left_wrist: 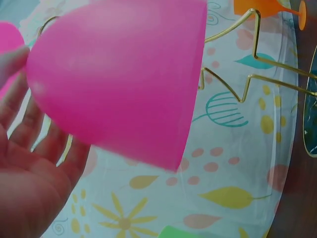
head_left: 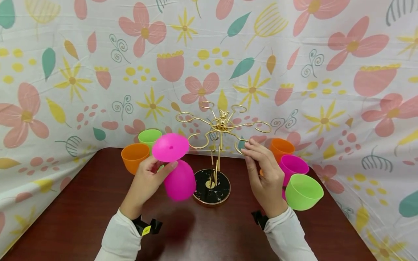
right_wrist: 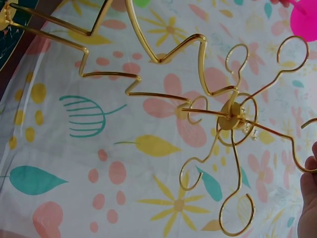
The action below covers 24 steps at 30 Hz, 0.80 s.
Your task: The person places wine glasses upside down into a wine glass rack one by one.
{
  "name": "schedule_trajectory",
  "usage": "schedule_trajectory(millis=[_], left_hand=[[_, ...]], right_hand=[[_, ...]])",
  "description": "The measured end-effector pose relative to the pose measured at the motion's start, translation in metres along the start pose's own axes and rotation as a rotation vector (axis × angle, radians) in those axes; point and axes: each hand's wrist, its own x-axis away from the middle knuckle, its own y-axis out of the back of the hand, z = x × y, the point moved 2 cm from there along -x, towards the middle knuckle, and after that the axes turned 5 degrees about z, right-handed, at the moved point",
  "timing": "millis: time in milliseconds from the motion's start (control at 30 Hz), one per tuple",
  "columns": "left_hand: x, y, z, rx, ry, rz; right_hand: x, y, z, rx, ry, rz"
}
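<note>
My left hand [head_left: 147, 181] holds a bright pink plastic goblet [head_left: 180, 181] upside down by its stem, its round foot [head_left: 170, 146] uppermost. The bowl fills much of the left wrist view and hangs left of a gold wire goblet rack [head_left: 222, 127]. This rack has several curled hooks around a small gold bear figure [head_left: 223, 115], above a round black base [head_left: 212, 192]. On the rack's right side, my right hand [head_left: 266, 174] pinches the front hook with its fingertips. The right wrist view shows those fingers [right_wrist: 309, 186] at the hook's wire, partly cut off by the frame edge.
At the left stand an orange goblet [head_left: 134, 157] and a green goblet [head_left: 150, 137]. Beyond my right hand are another orange goblet [head_left: 282, 148], a pink one [head_left: 294, 168] and a green one [head_left: 303, 192]. A flowered cloth [head_left: 202, 43] hangs behind the dark wooden table [head_left: 209, 239].
</note>
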Motion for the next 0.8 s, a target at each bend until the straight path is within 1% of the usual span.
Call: schedule_trajectory(millis=[133,267,333,433,567,800], left_hand=[[-0.008,-0.004,-0.001,0.039,0.051,-0.07],[-0.02,-0.01,-0.002,0.024,0.126,-0.113],[-0.027,-0.013,-0.002,0.007,0.154,-0.119],[-0.037,-0.017,-0.002,-0.014,0.168,-0.112],[-0.046,-0.022,-0.001,-0.039,0.16,-0.078],[-0.05,-0.03,0.004,-0.051,0.204,-0.032]], right_hand=[[0.001,-0.001,0.0,0.005,-0.009,0.0],[0.001,-0.001,0.0,0.01,-0.008,-0.016],[0.001,-0.001,0.0,0.01,-0.008,-0.016],[0.001,-0.001,-0.001,0.008,-0.012,-0.011],[0.002,-0.001,-0.001,0.012,-0.022,-0.008],[0.005,-0.002,-0.002,0.012,-0.031,-0.006]])
